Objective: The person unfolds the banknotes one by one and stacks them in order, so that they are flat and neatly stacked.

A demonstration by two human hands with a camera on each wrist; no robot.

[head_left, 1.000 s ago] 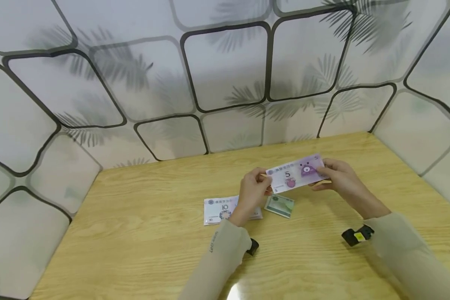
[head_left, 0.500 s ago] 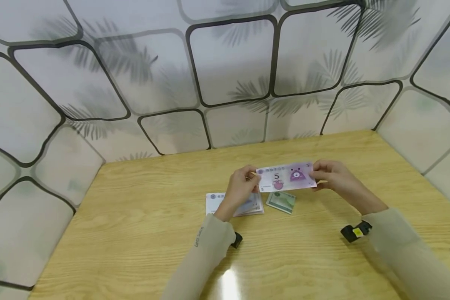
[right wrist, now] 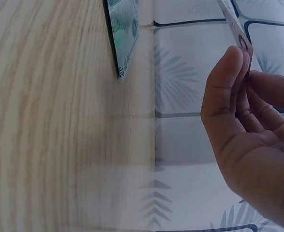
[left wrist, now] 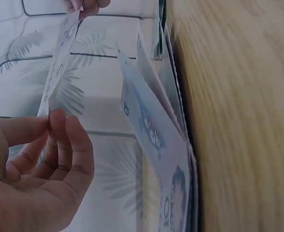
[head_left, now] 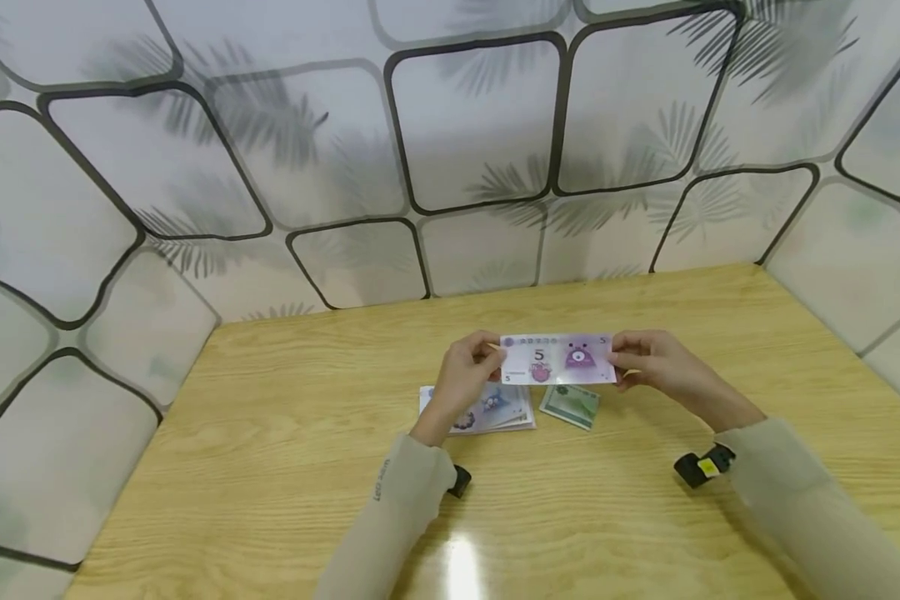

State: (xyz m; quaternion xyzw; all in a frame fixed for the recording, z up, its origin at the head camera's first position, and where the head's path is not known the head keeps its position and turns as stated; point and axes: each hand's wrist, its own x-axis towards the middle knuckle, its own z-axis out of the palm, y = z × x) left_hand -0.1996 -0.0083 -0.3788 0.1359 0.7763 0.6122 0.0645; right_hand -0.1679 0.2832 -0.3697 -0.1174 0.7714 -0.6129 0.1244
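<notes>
A purple play banknote (head_left: 557, 360) marked 5 is stretched level between both hands above the table. My left hand (head_left: 465, 375) pinches its left end between thumb and fingers; the left wrist view shows that grip on the note (left wrist: 59, 63) from the side. At the opposite end, my right hand (head_left: 656, 364) pinches the right edge. Below the left hand lies a stack of pale play banknotes (head_left: 498, 410), partly hidden by that hand and wrist. In the left wrist view the top notes (left wrist: 154, 130) bend upward. A green banknote (head_left: 572, 406) rests just right of the stack.
The wooden table (head_left: 285, 467) meets a patterned wall covering (head_left: 480, 125) at its back and sides. A black wrist camera (head_left: 705, 467) sits at the right cuff, and another (head_left: 459, 482) at the left cuff.
Both hands have moved the purple banknote leftward, and it has gone from tilted to level. The left hand now covers a different part of the stack. The head view has shifted slightly.
</notes>
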